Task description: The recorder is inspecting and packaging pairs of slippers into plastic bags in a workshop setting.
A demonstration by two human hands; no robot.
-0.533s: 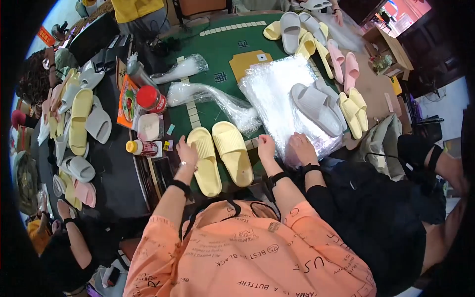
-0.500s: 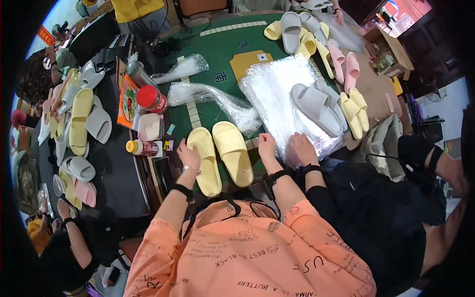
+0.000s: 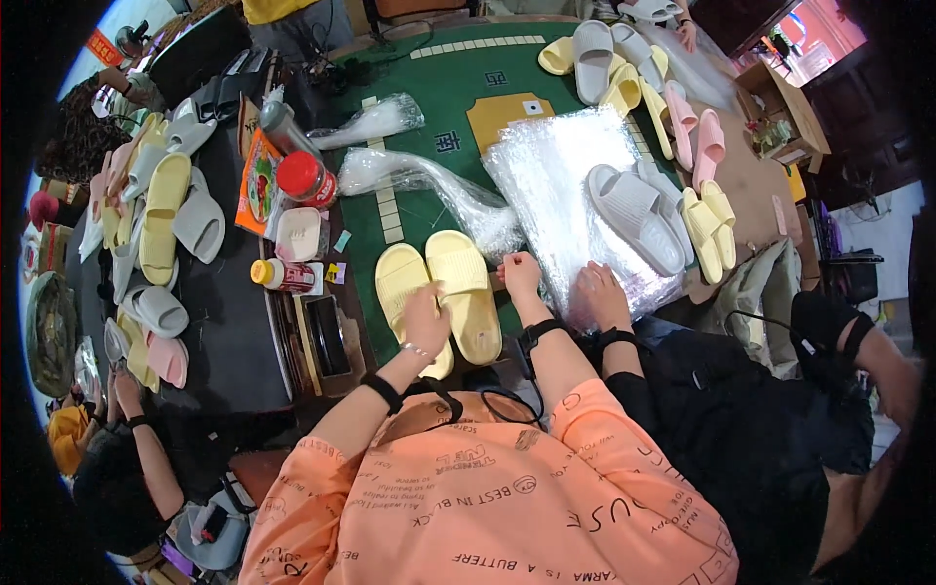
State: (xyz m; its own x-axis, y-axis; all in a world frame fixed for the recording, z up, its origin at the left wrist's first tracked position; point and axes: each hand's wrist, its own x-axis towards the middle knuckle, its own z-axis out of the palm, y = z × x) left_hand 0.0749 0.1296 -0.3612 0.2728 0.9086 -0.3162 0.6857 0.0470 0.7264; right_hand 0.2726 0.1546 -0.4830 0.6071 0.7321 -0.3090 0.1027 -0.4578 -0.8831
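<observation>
The left hand [image 3: 426, 314] lies flat and open on the two yellow slippers [image 3: 439, 297], side by side at the near edge of the green tabletop [image 3: 429, 107]; the right hand [image 3: 518, 273] pinches the right slipper's rim. Just right, a co-worker's hand [image 3: 600, 292] presses a stack of clear bags [image 3: 565, 185] holding two grey slippers [image 3: 639, 210]. Green felt beyond lies open.

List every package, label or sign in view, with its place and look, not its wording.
Snack packet: flat, orange, left of the green mat.
Red-lidded jar: round, beside the packet.
Small bottle: yellow cap, red label, lying down.
Clear bags: shiny stack, right of the yellow slippers.
Cardboard box: brown, open, far right.
</observation>
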